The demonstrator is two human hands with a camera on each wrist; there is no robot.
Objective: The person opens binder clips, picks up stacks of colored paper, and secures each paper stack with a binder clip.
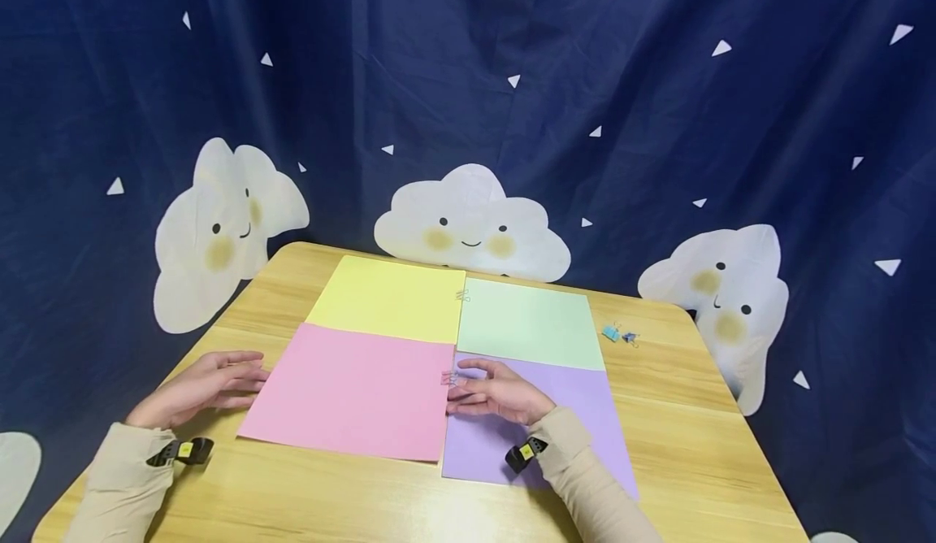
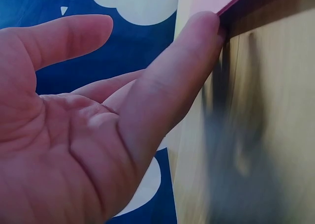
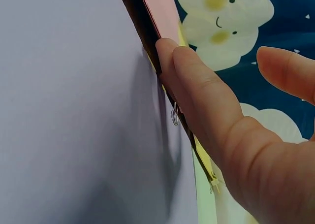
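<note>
A pink sheet [image 1: 351, 393] of paper lies in front, with a purple sheet [image 1: 541, 445] to its right. Behind them are a yellow sheet [image 1: 391, 299] and a pale green sheet [image 1: 526, 322]. My left hand [image 1: 208, 387] is at the pink sheet's left edge, fingers extended, one fingertip right at a corner in the left wrist view. Over the purple sheet, my right hand [image 1: 500, 394] has its straight fingers along the pink sheet's right edge, beside a pink binder clip [image 1: 448, 378]. Another binder clip [image 1: 463, 295] sits on the yellow sheet's right edge. Neither hand grips anything.
A teal binder clip [image 1: 610, 332] and a blue binder clip [image 1: 630, 337] lie on the wooden table [image 1: 695, 421], right of the green sheet. Behind the table hangs a dark blue curtain [image 1: 453, 55] with white clouds and triangles.
</note>
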